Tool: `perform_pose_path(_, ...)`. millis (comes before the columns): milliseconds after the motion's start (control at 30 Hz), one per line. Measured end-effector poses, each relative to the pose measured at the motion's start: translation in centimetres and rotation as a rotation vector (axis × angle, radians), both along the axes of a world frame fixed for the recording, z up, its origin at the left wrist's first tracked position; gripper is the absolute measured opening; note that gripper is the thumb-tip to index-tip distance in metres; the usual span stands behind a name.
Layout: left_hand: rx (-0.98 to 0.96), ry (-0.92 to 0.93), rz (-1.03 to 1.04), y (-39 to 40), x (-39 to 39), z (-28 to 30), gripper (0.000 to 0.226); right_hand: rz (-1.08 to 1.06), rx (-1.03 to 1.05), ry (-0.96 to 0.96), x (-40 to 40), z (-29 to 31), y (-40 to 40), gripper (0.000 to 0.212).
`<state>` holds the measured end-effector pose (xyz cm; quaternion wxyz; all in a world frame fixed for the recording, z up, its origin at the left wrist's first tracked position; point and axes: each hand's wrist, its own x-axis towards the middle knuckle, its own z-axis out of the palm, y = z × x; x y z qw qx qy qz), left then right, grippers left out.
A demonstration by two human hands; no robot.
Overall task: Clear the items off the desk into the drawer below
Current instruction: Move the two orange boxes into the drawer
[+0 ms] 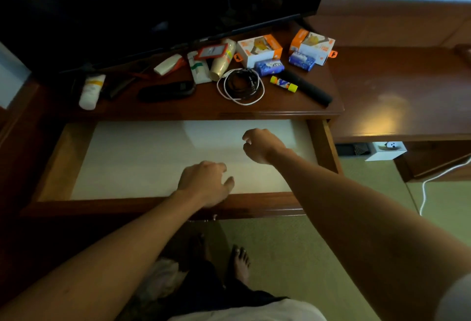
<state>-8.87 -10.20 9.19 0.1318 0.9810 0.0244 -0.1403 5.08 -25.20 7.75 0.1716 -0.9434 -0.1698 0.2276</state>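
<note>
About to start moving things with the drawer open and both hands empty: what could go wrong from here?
1. The coiled cables lie loose at the desk's front edge; grabbing one loop could drag the glue stick or black cylinder off.
2. The white bottle lies on its side near the edge and may roll.
3. Items tucked under the TV, like the card holder, sit in dim light; the right hand could knock the screen.

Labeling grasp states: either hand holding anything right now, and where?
Nothing held. Left hand rests at the drawer front edge; right hand hovers empty over the drawer.
</note>
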Motion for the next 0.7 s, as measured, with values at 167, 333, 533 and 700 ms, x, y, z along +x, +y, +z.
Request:
perform_pose_path(167, 0.032, -0.119, -0.019, 1.1, 7.5, 1.0, 0.054, -0.071, 0.081, -0.134, 2.3, 2.4, 0.3, 0.039)
perform_pose_path(333, -0.032, -0.206, -0.037, 2.0, 13.4, 2.8, 0.047, -0.123, 0.123, -0.153, 4.9, 5.1, 0.6, 0.030)
perform_pose_path(533, -0.067, -0.230, -0.097, 1.9, 19.5, 4.5, 0.048, -0.228, 0.142, -0.182, 8.4, 6.9, -0.3, 0.028)
perform_pose_path(700, -0.040, -0.314, -0.203, -0.3, 24.1, 5.8, 0.045, -0.295, 0.141, -0.215, 12.0, 7.6, -1.9, 0.031)
